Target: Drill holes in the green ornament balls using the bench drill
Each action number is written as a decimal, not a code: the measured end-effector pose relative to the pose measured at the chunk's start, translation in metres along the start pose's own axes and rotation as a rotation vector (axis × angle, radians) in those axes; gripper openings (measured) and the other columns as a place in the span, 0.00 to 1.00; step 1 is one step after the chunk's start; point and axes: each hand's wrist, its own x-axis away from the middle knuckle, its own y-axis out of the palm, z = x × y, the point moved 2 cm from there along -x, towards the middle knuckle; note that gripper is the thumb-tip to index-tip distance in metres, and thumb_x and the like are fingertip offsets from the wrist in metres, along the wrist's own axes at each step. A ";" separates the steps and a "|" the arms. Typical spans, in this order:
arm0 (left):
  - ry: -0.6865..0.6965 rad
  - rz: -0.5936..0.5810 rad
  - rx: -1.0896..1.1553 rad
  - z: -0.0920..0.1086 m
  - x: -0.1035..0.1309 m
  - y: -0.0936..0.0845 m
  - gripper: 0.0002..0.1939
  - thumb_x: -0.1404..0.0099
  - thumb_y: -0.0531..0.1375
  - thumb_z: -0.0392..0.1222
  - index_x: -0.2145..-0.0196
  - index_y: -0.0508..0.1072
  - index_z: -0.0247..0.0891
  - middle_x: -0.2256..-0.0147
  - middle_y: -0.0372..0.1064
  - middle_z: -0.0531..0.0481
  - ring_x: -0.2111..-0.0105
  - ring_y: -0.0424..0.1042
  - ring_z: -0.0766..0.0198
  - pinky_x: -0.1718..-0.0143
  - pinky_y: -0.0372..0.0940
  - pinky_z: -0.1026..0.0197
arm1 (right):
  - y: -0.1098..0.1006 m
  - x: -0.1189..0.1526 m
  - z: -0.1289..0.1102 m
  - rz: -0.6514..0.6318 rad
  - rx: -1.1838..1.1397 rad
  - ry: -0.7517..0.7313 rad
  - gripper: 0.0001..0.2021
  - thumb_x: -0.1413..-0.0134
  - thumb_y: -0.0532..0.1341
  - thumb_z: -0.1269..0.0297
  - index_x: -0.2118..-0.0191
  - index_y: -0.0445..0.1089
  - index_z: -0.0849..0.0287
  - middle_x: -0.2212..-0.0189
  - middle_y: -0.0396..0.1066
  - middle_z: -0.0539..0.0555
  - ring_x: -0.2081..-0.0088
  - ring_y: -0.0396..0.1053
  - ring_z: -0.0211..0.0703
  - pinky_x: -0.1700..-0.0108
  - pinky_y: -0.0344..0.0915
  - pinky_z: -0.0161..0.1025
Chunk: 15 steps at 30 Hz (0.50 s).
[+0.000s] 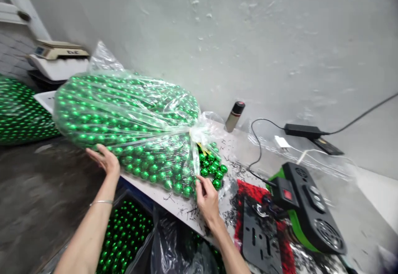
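A large clear plastic bag [124, 116], full of shiny green balls, lies on its side across the table. Its neck [199, 133] is gathered and tied, with a bit of yellow showing. My left hand [107, 162] rests against the bag's near lower edge, fingers stretched out and apart. Near the tied end, my right hand [207, 199] has thumb and index finger closed on the bag's near corner. Just beyond that hand, loose-looking green balls [213, 168] sit beside the neck.
A black and green machine [311, 207] stands at right by a red mat [284, 241]. Behind are a spray can [234, 116] and a power adapter [303, 131] with cables. Below the table edge is a bin of green balls [127, 232]. A scale [60, 52] stands far left.
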 end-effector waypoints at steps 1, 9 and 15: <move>-0.003 -0.031 -0.011 0.001 -0.004 0.004 0.33 0.23 0.46 0.45 0.30 0.41 0.21 0.28 0.34 0.28 0.28 0.36 0.50 0.29 0.35 0.45 | -0.001 0.002 0.000 -0.002 0.019 -0.003 0.14 0.35 0.54 0.62 0.54 0.75 0.59 0.70 0.74 0.53 0.70 0.70 0.37 0.66 0.68 0.34; 0.063 -0.066 0.003 0.004 0.006 0.030 0.32 0.22 0.44 0.45 0.30 0.40 0.21 0.28 0.29 0.27 0.28 0.32 0.46 0.31 0.33 0.38 | 0.002 0.014 -0.002 -0.010 0.062 0.028 0.14 0.33 0.52 0.64 0.51 0.72 0.58 0.66 0.74 0.54 0.66 0.72 0.37 0.63 0.70 0.35; 0.148 -0.204 -0.032 -0.011 0.006 0.019 0.34 0.24 0.47 0.42 0.31 0.40 0.16 0.29 0.30 0.23 0.28 0.33 0.44 0.31 0.32 0.37 | -0.001 0.015 -0.009 -0.009 0.139 -0.054 0.15 0.33 0.53 0.66 0.47 0.71 0.60 0.64 0.76 0.57 0.64 0.74 0.40 0.61 0.73 0.38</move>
